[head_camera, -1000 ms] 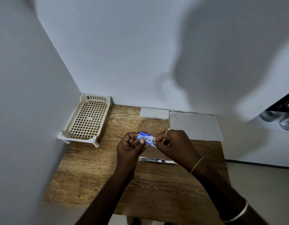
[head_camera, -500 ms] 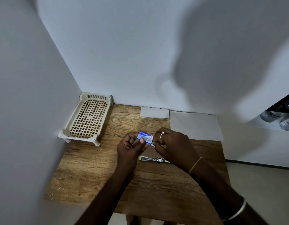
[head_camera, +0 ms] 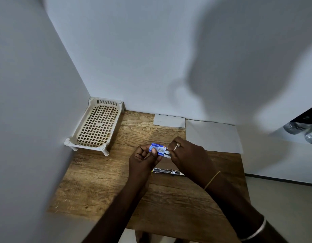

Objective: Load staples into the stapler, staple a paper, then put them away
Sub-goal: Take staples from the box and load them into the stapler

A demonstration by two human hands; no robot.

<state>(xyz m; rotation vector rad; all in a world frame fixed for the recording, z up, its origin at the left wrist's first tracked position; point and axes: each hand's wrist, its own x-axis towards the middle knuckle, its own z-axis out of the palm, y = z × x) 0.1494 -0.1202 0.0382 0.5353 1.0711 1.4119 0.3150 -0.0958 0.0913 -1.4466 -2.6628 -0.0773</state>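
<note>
We hold the blue staple box (head_camera: 157, 149) above the wooden bench (head_camera: 102, 183), the left hand (head_camera: 143, 159) pinching its left end, thumb on the printed face. The right hand (head_camera: 188, 155) works at the box's open right end, its grip pressed together on what looks like a staple strip, too small to confirm. The stapler (head_camera: 166, 172) lies open on the bench just below the box, partly hidden by the right wrist, its long axis running left–right, parallel to the box. We judge the right hand nearer its tray. Beyond the box lie a white sheet (head_camera: 213, 136) and a smaller card (head_camera: 169, 120); a lattice basket (head_camera: 96, 126) sits well to its left.
</note>
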